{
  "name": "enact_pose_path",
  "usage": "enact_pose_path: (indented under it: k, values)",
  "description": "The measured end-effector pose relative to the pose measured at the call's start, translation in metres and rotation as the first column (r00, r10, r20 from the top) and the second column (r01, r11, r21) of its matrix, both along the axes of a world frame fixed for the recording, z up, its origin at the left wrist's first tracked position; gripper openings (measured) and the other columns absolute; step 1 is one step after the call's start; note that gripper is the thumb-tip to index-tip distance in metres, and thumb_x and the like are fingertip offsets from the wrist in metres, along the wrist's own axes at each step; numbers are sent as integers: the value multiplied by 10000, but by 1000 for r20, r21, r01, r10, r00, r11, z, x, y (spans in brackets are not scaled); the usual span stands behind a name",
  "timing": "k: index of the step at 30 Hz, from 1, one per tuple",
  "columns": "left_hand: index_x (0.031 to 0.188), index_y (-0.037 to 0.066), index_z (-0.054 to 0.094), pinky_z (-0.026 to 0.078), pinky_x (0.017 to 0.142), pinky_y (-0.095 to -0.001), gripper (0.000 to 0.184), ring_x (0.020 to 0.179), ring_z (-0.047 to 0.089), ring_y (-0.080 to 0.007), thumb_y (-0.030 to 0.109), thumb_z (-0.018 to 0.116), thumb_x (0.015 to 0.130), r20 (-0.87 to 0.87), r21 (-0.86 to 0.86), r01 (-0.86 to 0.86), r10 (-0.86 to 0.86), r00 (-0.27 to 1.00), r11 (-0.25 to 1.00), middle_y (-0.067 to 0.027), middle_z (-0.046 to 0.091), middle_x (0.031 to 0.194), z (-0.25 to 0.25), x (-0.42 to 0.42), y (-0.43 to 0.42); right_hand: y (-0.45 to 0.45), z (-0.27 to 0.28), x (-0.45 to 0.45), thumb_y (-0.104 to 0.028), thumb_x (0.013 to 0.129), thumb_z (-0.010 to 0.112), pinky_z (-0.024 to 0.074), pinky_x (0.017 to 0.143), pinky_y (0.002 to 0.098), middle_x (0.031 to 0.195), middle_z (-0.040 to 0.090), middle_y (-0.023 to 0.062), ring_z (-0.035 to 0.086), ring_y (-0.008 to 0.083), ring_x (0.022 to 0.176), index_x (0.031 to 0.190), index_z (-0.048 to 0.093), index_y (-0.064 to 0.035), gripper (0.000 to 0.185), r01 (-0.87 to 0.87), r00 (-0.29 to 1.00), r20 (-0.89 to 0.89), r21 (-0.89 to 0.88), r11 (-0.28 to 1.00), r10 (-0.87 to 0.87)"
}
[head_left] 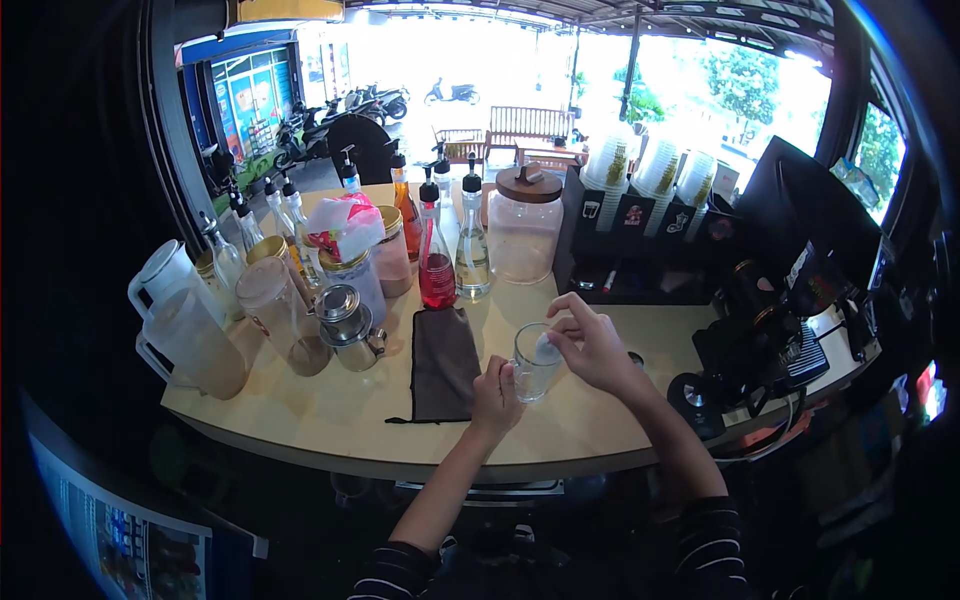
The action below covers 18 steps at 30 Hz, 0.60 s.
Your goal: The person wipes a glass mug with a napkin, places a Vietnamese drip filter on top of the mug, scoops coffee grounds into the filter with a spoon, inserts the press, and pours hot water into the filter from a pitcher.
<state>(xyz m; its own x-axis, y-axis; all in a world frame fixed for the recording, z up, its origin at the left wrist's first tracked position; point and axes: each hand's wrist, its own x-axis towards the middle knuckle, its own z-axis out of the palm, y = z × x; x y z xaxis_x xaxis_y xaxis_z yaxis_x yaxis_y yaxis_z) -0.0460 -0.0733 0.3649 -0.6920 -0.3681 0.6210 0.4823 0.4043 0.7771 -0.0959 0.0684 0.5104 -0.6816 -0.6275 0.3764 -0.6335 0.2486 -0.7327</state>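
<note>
Item, desk [330,410]: pale top, front edge curving across the lower middle of the frame.

Item, glass mug [533,384]: clear, upright, at the centre of the frame, some way in from the front edge; a strip of pale surface shows between the two.

Item, left hand [496,396]: at the mug's left side, fingers clamped on its handle.

Item, right hand [596,350]: over the mug's right rim, fingertips bent down to a small whitish thing [548,350]; from where I stand I cannot tell whether they are pinched on it.

Item, dark cloth [447,368]: flat, just left of the left hand, one corner reaching towards the front edge.

Item, metal pot [346,330]: left of the cloth, beside cloudy plastic pitchers [195,345] crowding the left end.

Item, black machine [750,340]: right end, close to the edge; pale surface lies between it and the mug, room for sideways movement.

Item, red bottle [437,275]: behind the cloth, in a row with a wooden-lidded jar [525,235].

Item, black rack [640,245]: behind the right hand, stacked cups [657,168] on top, bounding the far side.

Item, wooden bench [527,125]: outside, top centre.
</note>
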Motion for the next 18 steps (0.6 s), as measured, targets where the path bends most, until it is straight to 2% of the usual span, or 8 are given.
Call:
enact_pose_path:
  k: [1, 3, 4, 6, 10, 14, 17, 18]
  values:
    - [839, 20, 452, 399, 473, -365, 353, 516, 576, -315, 329, 378, 993, -4, 0, -1, 1, 1000, 1000, -160, 499, 569, -3, -1, -1, -3, -3, 2, 0, 847, 592, 533, 701, 326, 790, 667, 130, 675, 213, 745, 1064, 462, -8, 253, -1, 1000, -4, 0, 1000, 1]
    - [815, 18, 447, 388, 465, -342, 391, 491, 549, -255, 362, 385, 991, -8, 44, 48, -48, 999, 998, -143, 486, 559, -11, -5, -2, -9, -22, 6, -38, 808, 619, 523, 822, 367, 922, 672, 106, 661, 263, 897, 1094, 531, -23, 300, -29, 839, -533, 161, 987, 111]
    - [815, 18, 447, 388, 465, -342, 391, 491, 549, -255, 362, 385, 991, -12, 38, 50, -50, 999, 998, -143, 486, 559, -10, -5, -3, -7, -31, 6, -38, 808, 619, 523, 822, 367, 922, 672, 106, 661, 263, 897, 1094, 531, -23, 300, -26, 837, -537, 155, 987, 107]
    - [781, 18, 441, 373, 457, -324, 397, 476, 512, -192, 350, 384, 992, -88, 83, 107, -99, 991, 991, -122, 463, 546, -6, -4, -3, -3, -46, 5, -68, 749, 632, 486, 919, 399, 1029, 656, 79, 609, 293, 1041, 1090, 585, -43, 346, -132, 521, -786, 310, 942, 332]
    - [754, 24, 432, 364, 452, -322, 380, 465, 496, -168, 317, 383, 990, -51, 69, 79, -76, 996, 994, -105, 450, 531, -4, -2, -1, 22, -56, 1, -34, 723, 634, 470, 944, 432, 1061, 641, 108, 592, 279, 1071, 1028, 587, -47, 309, -157, 455, -836, 264, 952, 307]
    - [734, 27, 417, 341, 438, -317, 349, 437, 466, -163, 268, 388, 985, -40, 39, 67, -65, 997, 997, -86, 427, 505, -9, -5, -6, 46, -71, -10, -24, 738, 646, 449, 971, 438, 1048, 639, 131, 601, 283, 1048, 965, 576, -45, 239, -114, 605, -776, 138, 984, 179]
    - [730, 29, 410, 327, 430, -312, 346, 425, 452, -156, 261, 390, 984, -22, 13, 59, -59, 998, 998, -81, 419, 498, -10, -2, -5, 71, -72, -29, -25, 780, 650, 418, 994, 422, 1009, 636, 135, 604, 295, 1023, 901, 573, -55, 147, 277, 872, -480, 326, 904, -94]
    - [728, 29, 408, 320, 426, -311, 345, 420, 447, -152, 260, 390, 985, -17, 4, 45, -45, 999, 999, -81, 417, 496, -8, -4, -6, 73, -76, -35, -24, 795, 648, 405, 998, 428, 992, 629, 131, 597, 304, 1020, 912, 577, -63, 142, 303, 834, -497, 49, 952, -240]
